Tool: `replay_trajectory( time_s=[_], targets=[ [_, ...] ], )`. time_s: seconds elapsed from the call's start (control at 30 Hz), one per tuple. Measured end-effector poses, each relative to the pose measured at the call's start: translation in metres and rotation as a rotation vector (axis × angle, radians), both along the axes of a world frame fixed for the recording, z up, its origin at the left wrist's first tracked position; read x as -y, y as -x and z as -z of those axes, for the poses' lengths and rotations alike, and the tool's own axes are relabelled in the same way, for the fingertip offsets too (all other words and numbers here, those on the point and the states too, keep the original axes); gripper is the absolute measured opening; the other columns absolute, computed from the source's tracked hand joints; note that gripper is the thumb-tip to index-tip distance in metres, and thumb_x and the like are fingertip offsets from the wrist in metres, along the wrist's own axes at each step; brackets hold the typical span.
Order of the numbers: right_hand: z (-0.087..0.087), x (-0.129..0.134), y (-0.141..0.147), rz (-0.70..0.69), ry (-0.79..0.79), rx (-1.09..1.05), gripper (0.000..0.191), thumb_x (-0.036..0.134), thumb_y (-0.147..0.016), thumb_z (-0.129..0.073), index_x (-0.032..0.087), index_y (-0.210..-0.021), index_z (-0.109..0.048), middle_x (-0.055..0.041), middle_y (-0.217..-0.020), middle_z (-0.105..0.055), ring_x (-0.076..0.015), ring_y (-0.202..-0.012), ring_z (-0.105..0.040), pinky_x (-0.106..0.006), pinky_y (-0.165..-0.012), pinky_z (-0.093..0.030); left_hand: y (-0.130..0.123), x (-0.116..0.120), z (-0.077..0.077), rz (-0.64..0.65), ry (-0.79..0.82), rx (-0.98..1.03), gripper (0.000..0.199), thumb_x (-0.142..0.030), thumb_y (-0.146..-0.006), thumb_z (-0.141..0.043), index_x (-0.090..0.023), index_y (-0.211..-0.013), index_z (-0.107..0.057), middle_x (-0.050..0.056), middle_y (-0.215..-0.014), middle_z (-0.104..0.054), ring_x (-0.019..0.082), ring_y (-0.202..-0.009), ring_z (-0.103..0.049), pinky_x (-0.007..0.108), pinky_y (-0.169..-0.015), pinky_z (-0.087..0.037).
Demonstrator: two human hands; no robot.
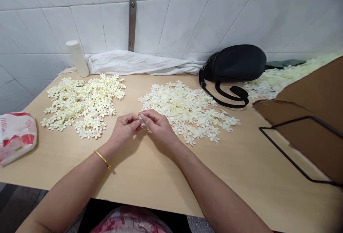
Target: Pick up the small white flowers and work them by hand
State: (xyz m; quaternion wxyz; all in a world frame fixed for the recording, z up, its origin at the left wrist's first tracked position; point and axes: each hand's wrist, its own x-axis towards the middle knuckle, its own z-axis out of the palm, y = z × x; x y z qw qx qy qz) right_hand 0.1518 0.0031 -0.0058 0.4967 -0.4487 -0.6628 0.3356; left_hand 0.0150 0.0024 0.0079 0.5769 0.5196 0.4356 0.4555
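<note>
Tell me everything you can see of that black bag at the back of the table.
The bag is black, rounded and smooth, perhaps leather or a synthetic. It lies on its side near the tiled wall, seemingly closed. Its flat strap loops forward onto the table, with a small buckle near one end. White cloth meets its left side.

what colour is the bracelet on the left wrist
The bracelet is gold, seen best in the head view.

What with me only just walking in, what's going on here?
Someone's left hand and right hand meet, fingertips pinching a small white flower above the table. One flower pile lies left of the hands, another flower pile right, near a black bag.
</note>
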Motion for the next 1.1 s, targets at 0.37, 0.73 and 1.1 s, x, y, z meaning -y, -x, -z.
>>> replay_trajectory(
  time_s=[0.37, 0.73, 1.1],
  targets=[
    [-0.003, 0.002, 0.001, -0.026, 0.199, -0.167, 0.023, 0.038, -0.070, -0.059, 0.018, -0.065, -0.051, 0.0034, -0.059, -0.047, -0.0086, -0.054, -0.041, -0.022, -0.049, -0.034, 0.000, 0.001, -0.001, -0.134, -0.064, -0.077, 0.012, -0.022, -0.067, -0.060, -0.014, -0.058, -0.059, 0.000, -0.052, -0.053, 0.008, -0.051, -0.048, 0.023, -0.055, -0.039],
    [-0.007, -0.003, -0.010, 0.048, 0.130, -0.205, 0.033, 0.045, -0.077, -0.051, 0.020, -0.059, -0.041, 0.0060, -0.052, -0.034, -0.0073, -0.047, -0.031, -0.022, -0.044, -0.027, 0.001, -0.001, -0.003, -0.144, 0.088, 0.088, 0.033, -0.014, -0.062, -0.061, -0.018, -0.095, -0.054, -0.007, -0.052, -0.051, 0.010, -0.051, -0.055, 0.025, -0.057, -0.045],
    [-0.007, 0.001, -0.002, 0.001, 0.099, -0.032, 0.045, 0.052, -0.076, -0.050, 0.019, -0.050, -0.034, 0.0060, -0.048, -0.029, -0.0075, -0.048, -0.028, -0.023, -0.046, -0.023, -0.001, 0.001, 0.001, 0.041, 0.168, 0.193, 0.018, -0.031, -0.065, -0.065, -0.013, -0.068, -0.063, 0.003, -0.059, -0.058, 0.010, -0.055, -0.054, 0.024, -0.057, -0.043]
  ],
)
